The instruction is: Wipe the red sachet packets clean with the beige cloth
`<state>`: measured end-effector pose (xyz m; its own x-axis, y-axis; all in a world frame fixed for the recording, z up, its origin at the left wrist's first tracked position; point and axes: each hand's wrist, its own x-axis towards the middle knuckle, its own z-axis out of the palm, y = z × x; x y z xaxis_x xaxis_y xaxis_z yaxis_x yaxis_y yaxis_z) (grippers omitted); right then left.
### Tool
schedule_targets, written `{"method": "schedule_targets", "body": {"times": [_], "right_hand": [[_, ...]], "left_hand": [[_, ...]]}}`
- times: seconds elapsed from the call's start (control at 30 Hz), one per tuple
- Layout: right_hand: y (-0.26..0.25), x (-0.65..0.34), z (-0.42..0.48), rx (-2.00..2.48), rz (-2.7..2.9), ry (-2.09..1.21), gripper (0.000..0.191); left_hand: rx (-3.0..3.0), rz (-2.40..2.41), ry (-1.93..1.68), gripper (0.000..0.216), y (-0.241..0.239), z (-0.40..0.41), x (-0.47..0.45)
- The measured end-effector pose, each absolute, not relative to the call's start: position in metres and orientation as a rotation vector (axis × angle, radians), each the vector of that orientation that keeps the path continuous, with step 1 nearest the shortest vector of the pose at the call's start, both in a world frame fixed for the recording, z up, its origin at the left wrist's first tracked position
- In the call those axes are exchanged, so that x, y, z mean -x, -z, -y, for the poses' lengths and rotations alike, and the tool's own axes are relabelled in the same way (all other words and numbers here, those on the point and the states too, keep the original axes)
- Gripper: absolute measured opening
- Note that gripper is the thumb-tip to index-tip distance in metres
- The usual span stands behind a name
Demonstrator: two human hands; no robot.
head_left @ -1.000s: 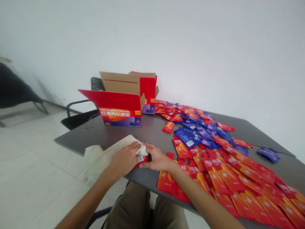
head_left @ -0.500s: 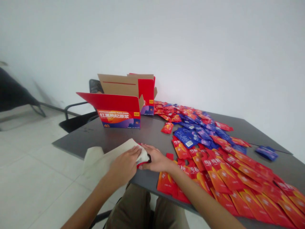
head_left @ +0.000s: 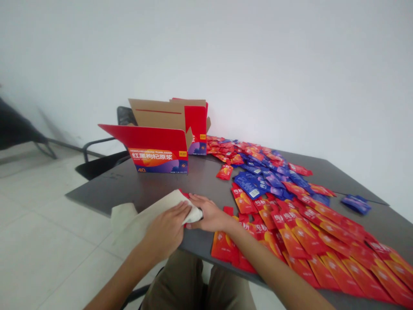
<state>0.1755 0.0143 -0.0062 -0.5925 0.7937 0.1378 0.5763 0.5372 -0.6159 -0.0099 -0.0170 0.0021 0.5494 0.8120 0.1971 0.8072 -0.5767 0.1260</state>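
Note:
Near the table's front edge, my left hand (head_left: 167, 226) is closed on an off-white cloth (head_left: 150, 215), pressing it over a red pouch (head_left: 184, 194). Only thin red edges of that pouch show beside the cloth. My right hand (head_left: 208, 214) grips the pouch's right side, its fingers over the far edge and the thumb at the near side. The cloth's loose end hangs to the left, past the table edge. Just right of my right hand lie red pouches (head_left: 303, 232) in overlapping rows.
Two open cartons, a front one (head_left: 158, 159) and a rear one (head_left: 197, 129), stand on the dark table (head_left: 129, 189). Blue pouches (head_left: 250, 186) and small red packets (head_left: 225, 172) are heaped behind the rows. One blue pouch (head_left: 355, 204) lies apart at right. A chair (head_left: 97, 165) stands beyond.
The view has turned slightly, so the scene sits a little farther left. Both hands keep their hold, and the cloth shifts slightly over the pouch.

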Motion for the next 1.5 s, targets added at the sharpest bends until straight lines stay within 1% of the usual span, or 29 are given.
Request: {"method": "schedule_targets", "body": {"times": [0.23, 0.33, 0.47, 0.53, 0.67, 0.77, 0.9, 0.97, 1.1, 1.2, 1.33, 1.5], "right_hand": [[0.006, -0.176, -0.013, 1.134, 2.337, -0.747, 0.08], [0.006, -0.175, -0.014, 1.106, 2.337, -0.748, 0.078], [0.006, -0.175, -0.014, 1.093, 2.365, -0.74, 0.085], [0.006, -0.176, -0.014, 1.114, 2.365, -0.738, 0.082], [0.006, -0.176, -0.013, 1.12, 2.343, -0.746, 0.082], [0.006, -0.176, -0.013, 1.123, 2.337, -0.753, 0.081], [0.005, -0.176, -0.013, 1.098, 2.366, -0.74, 0.085], [0.006, -0.176, -0.014, 1.102, 2.364, -0.745, 0.082], [0.008, -0.177, -0.015, 1.104, 2.327, -0.755, 0.082], [0.009, -0.176, -0.016, 1.082, 2.347, -0.736, 0.079], [0.009, -0.175, -0.016, 1.102, 2.375, -0.732, 0.086], [0.011, -0.176, -0.017, 1.078, 2.336, -0.733, 0.083]], "left_hand": [[-2.669, -1.635, -0.367, 0.047, -0.009, -0.013, 0.016], [-2.742, -1.517, -0.381, 0.052, -0.004, -0.001, 0.012], [-2.788, -1.35, -0.399, 0.054, 0.001, 0.019, 0.011], [-2.746, -1.432, -0.394, 0.051, -0.004, 0.012, 0.013], [-2.664, -1.677, -0.329, 0.044, -0.012, -0.009, 0.015], [-2.73, -1.532, -0.337, 0.051, -0.008, 0.001, 0.012], [-2.774, -1.373, -0.36, 0.055, -0.002, 0.018, 0.013], [-2.737, -1.466, -0.357, 0.052, -0.005, 0.01, 0.015], [-2.671, -1.664, -0.315, 0.045, -0.011, -0.012, 0.016], [-2.753, -1.541, -0.319, 0.051, -0.005, 0.0, 0.012], [-2.792, -1.373, -0.348, 0.056, 0.003, 0.022, 0.01], [-2.663, -1.639, -0.322, 0.047, -0.009, -0.009, 0.013]]}}
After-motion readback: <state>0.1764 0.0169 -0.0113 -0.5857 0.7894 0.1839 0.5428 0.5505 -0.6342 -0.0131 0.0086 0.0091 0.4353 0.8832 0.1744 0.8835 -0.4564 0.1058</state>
